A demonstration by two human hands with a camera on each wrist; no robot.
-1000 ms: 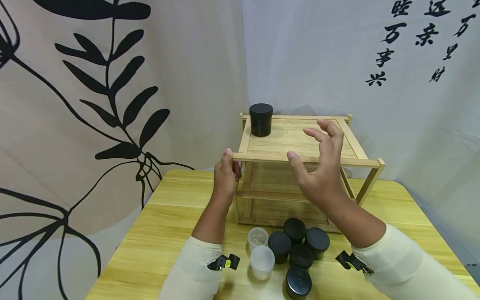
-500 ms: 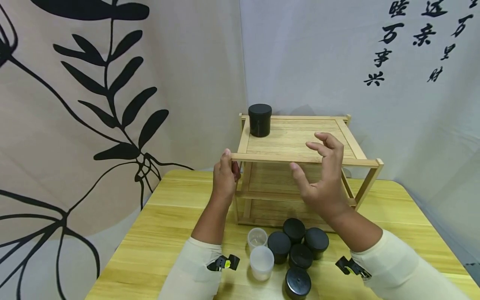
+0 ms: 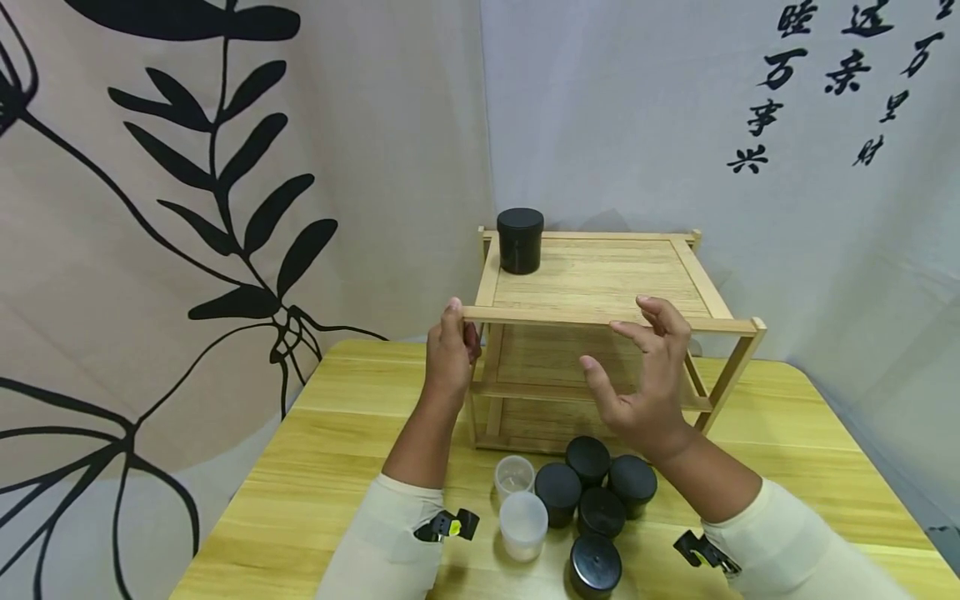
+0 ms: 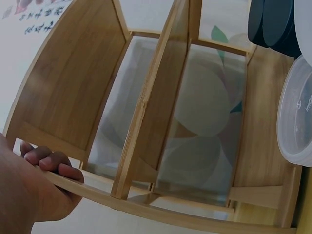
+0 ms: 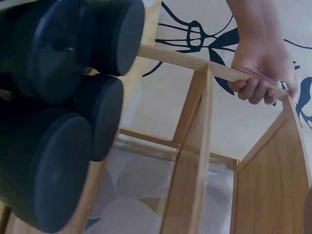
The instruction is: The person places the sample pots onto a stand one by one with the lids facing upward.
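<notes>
Centrally on the wooden tabletop, against curtains, stands the rack. Left hand grips its front-left corner rail; right hand hovers before the rack, fingers spread, holding nothing.

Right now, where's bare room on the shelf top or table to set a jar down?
Shelf top: bare planks from the black jar in the back-left corner across to the right rail. Table: open wood left of the left hand, which grips the front rail. Crowded: the jar cluster and clear cups before the shelf, under the right hand.
</notes>
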